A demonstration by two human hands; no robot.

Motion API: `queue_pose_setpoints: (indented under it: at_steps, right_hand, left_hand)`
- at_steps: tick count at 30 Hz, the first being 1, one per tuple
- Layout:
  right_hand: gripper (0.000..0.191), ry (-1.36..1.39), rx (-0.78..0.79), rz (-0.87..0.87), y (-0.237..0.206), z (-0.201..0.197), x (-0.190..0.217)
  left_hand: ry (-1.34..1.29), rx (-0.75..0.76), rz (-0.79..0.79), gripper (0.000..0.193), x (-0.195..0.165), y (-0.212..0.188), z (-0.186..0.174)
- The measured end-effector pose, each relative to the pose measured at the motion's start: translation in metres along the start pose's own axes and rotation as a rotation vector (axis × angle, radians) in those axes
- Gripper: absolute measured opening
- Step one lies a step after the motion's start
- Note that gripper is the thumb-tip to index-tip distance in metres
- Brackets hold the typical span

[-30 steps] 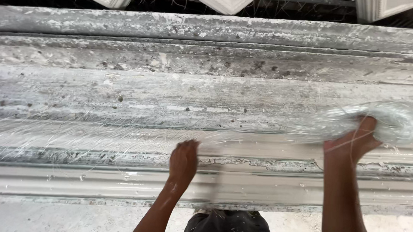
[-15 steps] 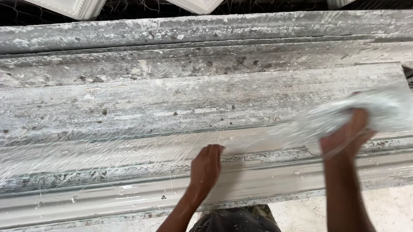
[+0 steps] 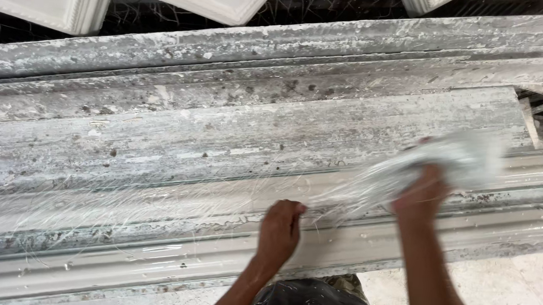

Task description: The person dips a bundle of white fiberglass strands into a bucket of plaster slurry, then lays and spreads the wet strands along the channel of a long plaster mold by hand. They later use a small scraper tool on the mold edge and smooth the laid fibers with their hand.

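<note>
Long grey plaster-crusted cornice mould [image 3: 235, 145]: long axis left to right across view, right end tilted slightly up. One mould; two hands; three white cast panels [image 3: 52, 2] at top edge. Thin white glass-fibre strands [image 3: 159, 202] spread along mould's near channel. Left hand [image 3: 278, 229] fingers curled, pressing strands down. Right hand [image 3: 425, 193] closed around blurred white fibre bundle [image 3: 448, 160] above mould's right part.
</note>
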State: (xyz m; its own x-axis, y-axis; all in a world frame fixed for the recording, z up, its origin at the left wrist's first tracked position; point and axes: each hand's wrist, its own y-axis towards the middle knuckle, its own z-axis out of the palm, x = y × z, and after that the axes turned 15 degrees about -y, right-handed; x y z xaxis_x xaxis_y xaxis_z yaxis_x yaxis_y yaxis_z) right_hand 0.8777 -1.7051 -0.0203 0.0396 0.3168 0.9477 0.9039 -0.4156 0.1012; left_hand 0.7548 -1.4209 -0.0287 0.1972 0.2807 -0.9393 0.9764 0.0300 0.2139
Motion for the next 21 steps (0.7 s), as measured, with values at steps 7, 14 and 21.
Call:
queue_pose_setpoints:
  at_steps: [7,14,21]
  right_hand:
    - [0.021,0.528,-0.056,0.097,0.122,-0.109,-0.051]
    - [0.088,0.051,0.187,-0.009,0.055,-0.063,-0.106]
    - [0.039,0.208,-0.008,-0.010,0.199,-0.137,-0.066]
  left_hand:
    - [1.215,-0.025,-0.329,0.050,0.005,0.015,0.026]
    - [0.002,-0.058,-0.417,0.035,-0.073,0.012,0.185]
    - [0.635,-0.088,-0.259,0.023,-0.007,0.014,0.141]
